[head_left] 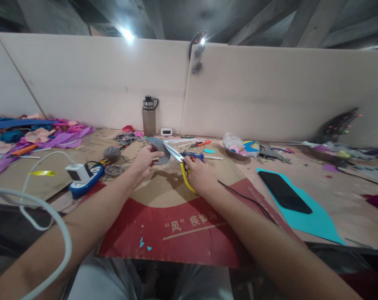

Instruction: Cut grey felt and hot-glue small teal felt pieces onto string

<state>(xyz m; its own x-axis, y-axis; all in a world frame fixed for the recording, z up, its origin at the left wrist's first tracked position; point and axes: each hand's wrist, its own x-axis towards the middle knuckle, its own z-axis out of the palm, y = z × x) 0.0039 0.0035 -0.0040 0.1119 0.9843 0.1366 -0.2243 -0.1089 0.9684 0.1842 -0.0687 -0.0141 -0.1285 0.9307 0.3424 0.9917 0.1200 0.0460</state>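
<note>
In the head view my left hand (146,160) pinches a piece of grey felt-like material (162,153) above the cardboard. Yellow-handled scissors (175,154) are gripped in my right hand (200,173), and their blades point left and away from me. The blades meet the grey piece near its right edge; whether they pass through it I cannot make out. Beneath both hands lies a red and brown cardboard sheet (129,233) with printed characters. Several small turquoise scraps (142,242) are on its near left part.
A bottle (149,118) stands at the back by the white partition. Left are a blue power strip (86,183), grey yarn (112,153), a white cable (65,237) and colourful scraps (66,129). A black phone (284,191) rests on a turquoise sheet (320,225) at right, near a filled bowl (237,155).
</note>
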